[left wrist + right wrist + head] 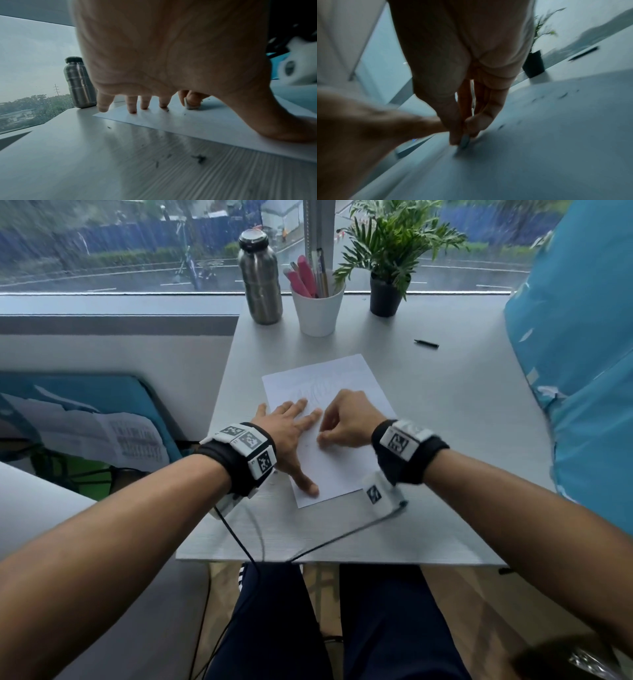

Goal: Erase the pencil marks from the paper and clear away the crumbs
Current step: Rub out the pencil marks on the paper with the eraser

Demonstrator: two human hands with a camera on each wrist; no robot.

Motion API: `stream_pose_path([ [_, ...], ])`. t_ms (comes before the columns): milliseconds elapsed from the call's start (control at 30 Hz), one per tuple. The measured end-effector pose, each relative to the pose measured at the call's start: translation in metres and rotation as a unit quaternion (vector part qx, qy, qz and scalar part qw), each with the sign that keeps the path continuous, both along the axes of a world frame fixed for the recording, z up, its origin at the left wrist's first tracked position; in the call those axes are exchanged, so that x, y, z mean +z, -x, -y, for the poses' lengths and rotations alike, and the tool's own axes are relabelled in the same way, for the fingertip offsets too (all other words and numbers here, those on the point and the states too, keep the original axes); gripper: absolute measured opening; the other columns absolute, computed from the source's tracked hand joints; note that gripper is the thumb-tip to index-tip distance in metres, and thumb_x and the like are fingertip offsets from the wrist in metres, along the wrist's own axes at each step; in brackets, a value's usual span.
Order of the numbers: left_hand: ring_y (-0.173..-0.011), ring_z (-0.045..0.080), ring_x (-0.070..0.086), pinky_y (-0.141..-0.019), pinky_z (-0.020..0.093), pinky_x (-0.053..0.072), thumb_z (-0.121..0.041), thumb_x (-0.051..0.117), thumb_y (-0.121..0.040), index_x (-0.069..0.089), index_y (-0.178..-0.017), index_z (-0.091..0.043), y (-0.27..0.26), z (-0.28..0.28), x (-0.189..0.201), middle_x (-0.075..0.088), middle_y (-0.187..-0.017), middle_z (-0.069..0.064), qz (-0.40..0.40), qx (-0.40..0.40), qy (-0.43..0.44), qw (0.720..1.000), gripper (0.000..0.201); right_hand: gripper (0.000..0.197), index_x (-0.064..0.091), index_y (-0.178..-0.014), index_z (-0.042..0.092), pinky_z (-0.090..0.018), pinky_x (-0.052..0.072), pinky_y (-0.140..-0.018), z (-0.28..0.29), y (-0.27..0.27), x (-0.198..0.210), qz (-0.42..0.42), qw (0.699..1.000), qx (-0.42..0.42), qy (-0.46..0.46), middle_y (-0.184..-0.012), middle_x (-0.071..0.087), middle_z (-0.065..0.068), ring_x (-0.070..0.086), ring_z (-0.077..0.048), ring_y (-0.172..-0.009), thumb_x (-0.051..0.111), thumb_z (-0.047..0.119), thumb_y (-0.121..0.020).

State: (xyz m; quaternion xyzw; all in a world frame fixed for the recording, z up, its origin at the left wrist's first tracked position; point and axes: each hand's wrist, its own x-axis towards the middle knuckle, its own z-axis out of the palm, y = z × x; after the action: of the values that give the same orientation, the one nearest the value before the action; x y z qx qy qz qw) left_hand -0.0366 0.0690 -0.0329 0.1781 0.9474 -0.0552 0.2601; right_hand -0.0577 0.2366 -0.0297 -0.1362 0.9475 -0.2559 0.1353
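Observation:
A white sheet of paper (329, 392) with faint pencil marks lies in the middle of the pale table (445, 440). My left hand (291, 433) lies flat on the sheet's left side, fingers spread and straight, pressing it down. My right hand (346, 422) pinches a small grey eraser (192, 106) between thumb and fingers, its tip on the paper (539, 135) just right of the left fingers. The eraser (464, 140) shows blurred in the right wrist view. Dark crumbs (199, 158) lie on the table beside the paper (197, 121), and a few (563, 95) on the sheet.
At the table's far edge stand a steel bottle (259, 275), a white cup of pens (318, 302) and a potted plant (387, 268). A black pen (426, 343) lies at the right back. A light-blue cloth-covered shape (582, 371) borders the right side.

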Motion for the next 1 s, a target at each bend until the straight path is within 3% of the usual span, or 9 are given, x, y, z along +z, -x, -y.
stream_pose_path([
  [100,-0.151,0.022,-0.007,-0.119,0.057,0.000,-0.091,0.069,-0.034,-0.012,-0.154,-0.036,-0.001,-0.001,0.000,-0.016,-0.163,0.000,0.000,-0.002,0.000,1.000,0.155,0.015,0.079,-0.082,0.012,-0.017,0.049,-0.069,-0.009,0.011,0.001,-0.028,0.997,-0.066,0.014,-0.079,0.074,-0.002,0.066,-0.009,-0.073,0.078,0.023,-0.071],
  [233,-0.151,0.023,-0.008,-0.119,0.059,0.001,-0.091,0.069,-0.033,-0.014,-0.153,-0.036,0.000,0.001,-0.002,-0.017,-0.163,-0.001,0.004,0.002,-0.008,1.000,0.157,0.014,0.079,-0.081,0.013,-0.018,0.051,-0.067,0.002,0.000,0.001,0.000,1.000,0.012,-0.012,-0.078,0.075,-0.003,0.066,-0.011,-0.069,0.078,0.022,-0.070],
  [333,-0.151,0.022,-0.008,-0.118,0.059,0.001,-0.089,0.071,-0.033,-0.013,-0.153,-0.036,-0.001,0.001,-0.004,-0.017,-0.163,-0.002,0.004,0.002,-0.013,1.000,0.156,0.014,0.079,-0.080,0.013,-0.018,0.050,-0.067,-0.008,0.012,0.002,-0.018,0.997,-0.067,0.014,-0.076,0.075,-0.003,0.063,-0.008,-0.067,0.079,0.023,-0.069],
  [467,-0.151,0.024,-0.006,-0.117,0.061,0.003,-0.090,0.071,-0.033,-0.013,-0.153,-0.037,-0.001,0.002,-0.005,-0.016,-0.163,-0.001,-0.002,0.001,-0.010,1.000,0.156,0.013,0.079,-0.078,0.013,-0.016,0.048,-0.059,0.004,-0.001,0.000,0.005,1.000,0.011,0.002,-0.071,0.073,-0.001,0.064,-0.008,-0.062,0.080,0.021,-0.068],
  [567,-0.150,0.026,-0.006,-0.117,0.061,0.004,-0.090,0.071,-0.034,-0.014,-0.153,-0.038,-0.002,-0.002,-0.002,-0.015,-0.163,0.002,-0.003,-0.005,0.012,1.000,0.155,0.014,0.079,-0.079,0.013,-0.019,0.054,-0.065,-0.007,0.010,0.000,-0.012,0.999,-0.048,0.022,-0.073,0.074,-0.003,0.065,-0.009,-0.064,0.080,0.023,-0.069],
  [700,-0.140,0.038,0.018,-0.112,0.066,0.016,-0.090,0.071,-0.027,-0.002,-0.149,-0.050,0.002,-0.015,0.003,0.014,-0.156,0.014,-0.025,-0.030,0.045,0.998,0.148,0.010,0.078,-0.078,0.013,-0.019,0.048,-0.063,-0.003,0.002,-0.001,-0.003,1.000,0.010,-0.005,-0.074,0.072,-0.003,0.065,-0.013,-0.070,0.076,0.020,-0.071],
  [767,-0.131,0.039,0.027,-0.109,0.068,0.019,-0.090,0.071,-0.021,-0.004,-0.148,-0.052,0.004,-0.022,0.003,0.026,-0.144,0.013,-0.038,-0.041,0.056,0.997,0.152,0.012,0.078,-0.079,0.013,-0.018,0.044,-0.064,-0.013,0.009,-0.001,-0.014,1.000,-0.025,-0.003,-0.072,0.071,-0.002,0.064,-0.013,-0.071,0.076,0.022,-0.072],
  [933,-0.130,0.038,0.026,-0.109,0.068,0.019,-0.090,0.071,-0.021,0.006,-0.147,-0.050,0.005,-0.023,0.003,0.028,-0.141,0.011,-0.044,-0.038,0.058,0.997,0.148,0.009,0.078,-0.077,0.014,-0.021,0.049,-0.062,-0.008,0.002,-0.001,0.008,1.000,0.017,-0.012,-0.069,0.070,-0.001,0.062,-0.007,-0.061,0.075,0.019,-0.071],
  [1000,-0.131,0.037,0.025,-0.109,0.068,0.019,-0.091,0.070,-0.020,-0.001,-0.147,-0.051,0.005,-0.023,0.002,0.026,-0.141,0.011,-0.044,-0.039,0.055,0.997,0.151,0.009,0.078,-0.077,0.012,-0.021,0.048,-0.061,-0.015,0.009,-0.001,0.003,1.000,-0.019,0.008,-0.066,0.068,0.000,0.059,-0.002,-0.054,0.077,0.020,-0.072],
])
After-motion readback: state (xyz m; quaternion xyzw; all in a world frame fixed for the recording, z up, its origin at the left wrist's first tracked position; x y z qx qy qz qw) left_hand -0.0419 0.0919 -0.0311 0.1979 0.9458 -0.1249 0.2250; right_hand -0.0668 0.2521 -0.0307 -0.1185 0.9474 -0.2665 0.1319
